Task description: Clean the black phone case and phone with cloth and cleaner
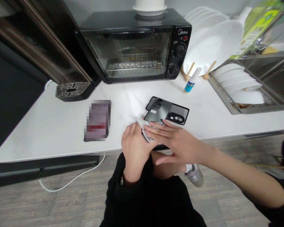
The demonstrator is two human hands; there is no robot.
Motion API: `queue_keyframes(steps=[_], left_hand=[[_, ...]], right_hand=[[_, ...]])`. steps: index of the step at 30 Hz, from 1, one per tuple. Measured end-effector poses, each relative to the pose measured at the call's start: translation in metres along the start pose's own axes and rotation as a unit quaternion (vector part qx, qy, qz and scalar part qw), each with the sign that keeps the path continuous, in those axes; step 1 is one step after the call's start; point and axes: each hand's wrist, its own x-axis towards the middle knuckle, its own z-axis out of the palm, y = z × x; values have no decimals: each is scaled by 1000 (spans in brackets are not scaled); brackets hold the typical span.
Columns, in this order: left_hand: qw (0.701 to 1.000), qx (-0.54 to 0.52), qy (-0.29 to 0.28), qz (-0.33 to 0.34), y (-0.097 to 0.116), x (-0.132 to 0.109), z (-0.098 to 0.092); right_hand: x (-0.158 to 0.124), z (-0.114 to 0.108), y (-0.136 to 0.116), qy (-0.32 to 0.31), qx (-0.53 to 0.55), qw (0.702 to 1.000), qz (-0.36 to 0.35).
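My left hand (135, 146) is curled at the counter's front edge, its fingers closed round something dark-edged that is mostly hidden. Over that lies a crumpled white tissue (140, 121). My right hand (171, 137) rests on the tissue with its fingers stretched out flat and its thumb apart. Just beyond the hands, a grey smartphone (165, 109) lies back side up, its camera bump at the top and a small white label below it. Partly under it is a black-framed phone case (185, 111) with round camera holes.
On the white counter (61, 132), a blurred-out phone (98, 121) lies to the left. Behind stand a toaster oven (134, 53) and a dark drink machine (71, 90). A small spray bottle (190, 82), racked white plates (213, 41) and a sink (241, 107) are to the right.
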Motion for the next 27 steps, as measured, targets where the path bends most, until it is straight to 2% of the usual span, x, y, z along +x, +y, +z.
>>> queue_keyframes(steps=[2,4,6,8,10,12,15,17,19,21,24,27], left_hand=[[1000,-11,12,6,1,0,0],[999,-22,21,11,1,0,1],[999,-27,25,12,0,0,2],[999,-27,29,11,0,0,2],[999,-28,34,10,-1,-1,3],[999,-26,30,13,-2,-1,3],[1000,-10,6,5,-2,-2,2],[1000,-6,-2,-1,-1,-2,1],[1000,-18,3,2,0,-2,0],[999,-34,12,7,1,-2,-1],[999,-41,16,8,1,-2,-1],[999,-38,22,5,0,-1,-1]], right_hand=[[-11,-6,15,8,-18,999,36],[-14,-13,42,23,-36,995,95],[-6,-17,67,31,-46,988,148],[9,-17,80,33,-50,982,179],[24,-12,73,34,-44,984,169],[32,-4,50,29,-24,993,110],[23,5,10,15,5,1000,19],[8,3,1,10,5,1000,8],[-5,-3,13,18,-12,999,39],[-10,-10,37,39,-38,994,99],[0,-15,68,48,-52,982,173],[19,-11,64,41,-32,986,161]])
